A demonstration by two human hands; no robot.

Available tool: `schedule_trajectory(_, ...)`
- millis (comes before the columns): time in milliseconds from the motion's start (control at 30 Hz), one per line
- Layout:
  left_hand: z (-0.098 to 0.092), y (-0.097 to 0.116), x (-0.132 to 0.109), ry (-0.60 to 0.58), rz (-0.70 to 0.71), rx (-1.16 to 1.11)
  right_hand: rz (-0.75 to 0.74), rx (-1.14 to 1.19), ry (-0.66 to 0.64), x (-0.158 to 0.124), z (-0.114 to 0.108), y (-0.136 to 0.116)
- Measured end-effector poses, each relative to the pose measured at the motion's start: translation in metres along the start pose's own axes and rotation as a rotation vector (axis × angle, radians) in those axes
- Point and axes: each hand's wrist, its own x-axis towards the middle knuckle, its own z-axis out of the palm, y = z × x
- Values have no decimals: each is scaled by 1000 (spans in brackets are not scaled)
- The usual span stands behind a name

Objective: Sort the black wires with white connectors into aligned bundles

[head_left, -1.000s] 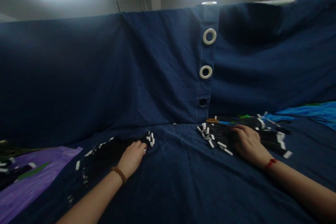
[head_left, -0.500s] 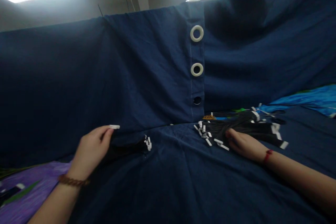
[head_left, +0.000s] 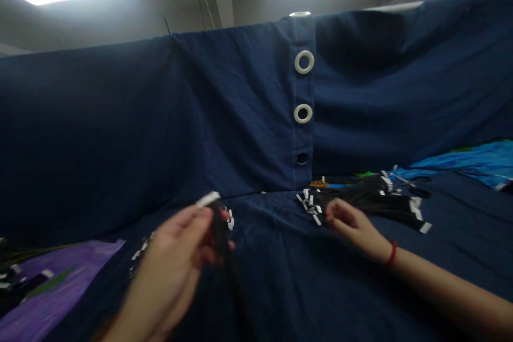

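At about 8 o'clock of the view, a purple cloth (head_left: 52,288) lies on the navy bedspread-like cloth (head_left: 280,294), with dark strands and white bits on it. Next along, the left hand (head_left: 172,259), motion-blurred, is closed in a pinch, gripping a black strand (head_left: 219,232) that hangs down from its fingers and ends in a white tip (head_left: 208,199) at the top. Just behind that hand, near the view's centre, sits a small clump of white tips (head_left: 230,219). Toward 4 o'clock, the right hand (head_left: 352,227), with a red string (head_left: 391,254) at its wrist, is half open with its fingers loosely curled, holding nothing that shows. It lies just beside a loose heap of white tips (head_left: 308,204) and a bundle of black strands (head_left: 377,200) at about 3 o'clock. Farther right lies a blue cloth (head_left: 468,165). Behind everything hangs a navy curtain (head_left: 240,117) with white ring grommets (head_left: 303,62).
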Motion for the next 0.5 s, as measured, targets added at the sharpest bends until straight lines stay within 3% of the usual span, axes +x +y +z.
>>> schedule_trajectory(33,24,-11,2,-142,-93,-51,33,131,-68,-5,23,-10)
schedule_trajectory(67,45,-26,5,-193,-135,-54,82,260,-152,-12,45,-18)
schedule_trajectory(133,73,-61,11,-200,-150,-32,204,478,-297,-30,81,-25)
schedule_trajectory(200,83,-94,15,-185,-145,-10,325,656,-337,-48,100,-22)
schedule_trajectory(333,75,-128,22,-252,-166,12,436,896,-245,-61,100,-9)
schedule_trajectory(500,76,-131,19,-528,-278,17,348,1053,62,-39,84,-1)
